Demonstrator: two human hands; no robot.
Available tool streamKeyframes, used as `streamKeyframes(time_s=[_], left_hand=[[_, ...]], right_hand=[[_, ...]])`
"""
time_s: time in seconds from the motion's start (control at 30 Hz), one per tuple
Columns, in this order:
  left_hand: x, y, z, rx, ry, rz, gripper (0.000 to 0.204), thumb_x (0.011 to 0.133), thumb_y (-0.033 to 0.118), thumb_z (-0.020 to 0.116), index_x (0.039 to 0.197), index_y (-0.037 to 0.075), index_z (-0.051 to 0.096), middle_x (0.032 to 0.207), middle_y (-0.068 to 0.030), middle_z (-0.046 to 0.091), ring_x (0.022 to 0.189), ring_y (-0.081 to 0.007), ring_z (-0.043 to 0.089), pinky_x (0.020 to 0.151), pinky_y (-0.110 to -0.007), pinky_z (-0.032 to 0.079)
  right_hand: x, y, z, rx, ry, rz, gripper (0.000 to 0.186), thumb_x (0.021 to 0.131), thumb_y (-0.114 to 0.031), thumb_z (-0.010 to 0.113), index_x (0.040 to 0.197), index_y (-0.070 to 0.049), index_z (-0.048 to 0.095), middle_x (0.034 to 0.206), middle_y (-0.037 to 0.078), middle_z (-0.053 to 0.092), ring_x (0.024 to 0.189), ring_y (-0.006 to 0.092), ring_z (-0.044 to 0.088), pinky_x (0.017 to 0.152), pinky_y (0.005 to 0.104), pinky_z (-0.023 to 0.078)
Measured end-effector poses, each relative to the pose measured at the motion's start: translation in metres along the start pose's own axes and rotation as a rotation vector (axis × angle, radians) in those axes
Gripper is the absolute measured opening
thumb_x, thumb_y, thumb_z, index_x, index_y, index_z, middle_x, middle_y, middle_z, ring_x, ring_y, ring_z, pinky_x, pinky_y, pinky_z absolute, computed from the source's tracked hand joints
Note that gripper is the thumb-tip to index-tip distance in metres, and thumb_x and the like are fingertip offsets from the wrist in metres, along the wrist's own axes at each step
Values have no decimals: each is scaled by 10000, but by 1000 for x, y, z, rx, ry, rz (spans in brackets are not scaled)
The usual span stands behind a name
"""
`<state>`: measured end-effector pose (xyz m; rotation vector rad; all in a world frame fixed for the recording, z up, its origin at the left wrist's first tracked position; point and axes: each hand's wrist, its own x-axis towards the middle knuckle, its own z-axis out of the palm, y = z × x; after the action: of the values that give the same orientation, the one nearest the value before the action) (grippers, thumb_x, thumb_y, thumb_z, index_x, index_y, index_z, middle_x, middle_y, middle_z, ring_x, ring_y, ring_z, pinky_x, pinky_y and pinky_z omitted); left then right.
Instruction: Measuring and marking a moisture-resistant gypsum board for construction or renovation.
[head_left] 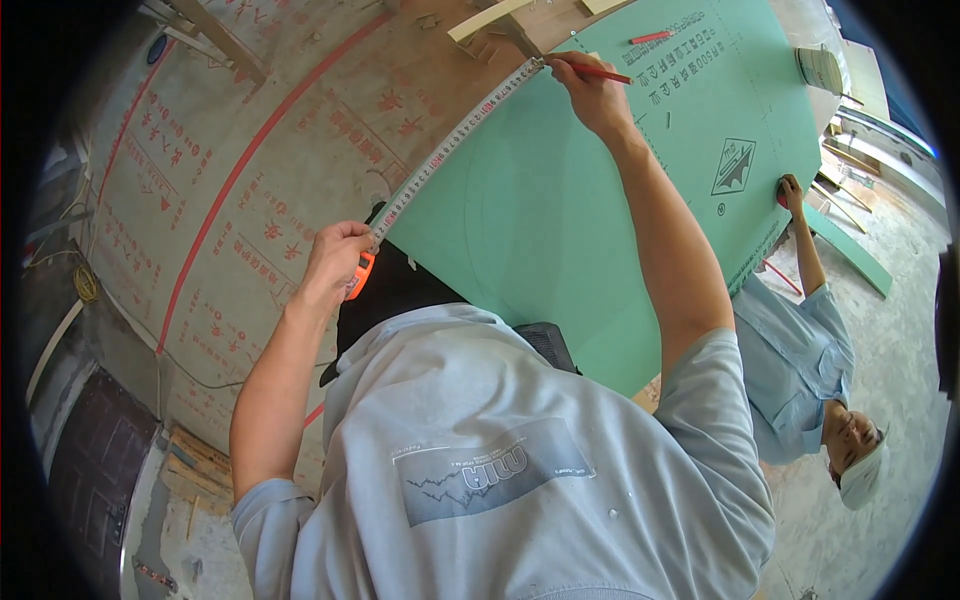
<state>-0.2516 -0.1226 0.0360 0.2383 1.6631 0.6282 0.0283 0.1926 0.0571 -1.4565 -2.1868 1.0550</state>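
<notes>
A large green board [560, 200] lies before me with printed dark lettering on its face. Along its left edge runs the white blade [450, 145] of a tape measure, pulled out straight. My left hand [335, 262] grips the orange case of the tape measure [361, 276] near the board's near left corner. At the blade's far end, my right hand [600, 100] is closed around a red pencil [607, 75]. Its tip is by the board's edge, close to the tape end; whether it touches the board is too small to tell.
Another red pencil or marker [652, 37] lies on the board's far part, near a bucket [820, 70]. At the right, a co-worker [800, 350] has a hand [792, 193] at the board's edge. Wood strips [490, 18] lie beyond; printed sheeting [250, 180] covers the left floor.
</notes>
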Motion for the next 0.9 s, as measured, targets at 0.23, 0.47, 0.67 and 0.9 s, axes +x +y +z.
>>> streamKeyframes(time_s=[0.23,0.47,0.67,0.9], left_hand=[[-5,-6,2,6,-24,-16,94,912,33,640,925,-41,696,818,-67,670,743,-136,605,676,-287,475],[-3,-1,1,-44,-2,-20,92,911,35,642,924,-43,690,820,-69,670,738,-134,598,673,-282,470],[-10,0,4,-23,-76,-6,93,897,29,645,934,-43,691,818,-83,682,723,-149,623,660,-291,498],[-36,-19,-17,131,-397,-42,85,910,21,682,968,-33,714,867,-79,727,799,-147,681,758,-290,553]], right_hand=[[-11,9,-4,14,-9,-21,268,991,-272,622,1132,-92,760,998,145,713,916,302,667,834,379,531],[-3,-1,1,-2,26,1,274,1005,-248,607,1160,-71,747,989,124,718,907,236,674,840,350,528],[-24,1,-13,41,41,33,268,1017,-221,601,1164,-44,738,1008,128,732,900,191,679,850,330,525],[-118,-19,-15,225,233,80,216,1038,-157,562,1182,-59,690,925,148,701,772,262,658,759,341,532]])
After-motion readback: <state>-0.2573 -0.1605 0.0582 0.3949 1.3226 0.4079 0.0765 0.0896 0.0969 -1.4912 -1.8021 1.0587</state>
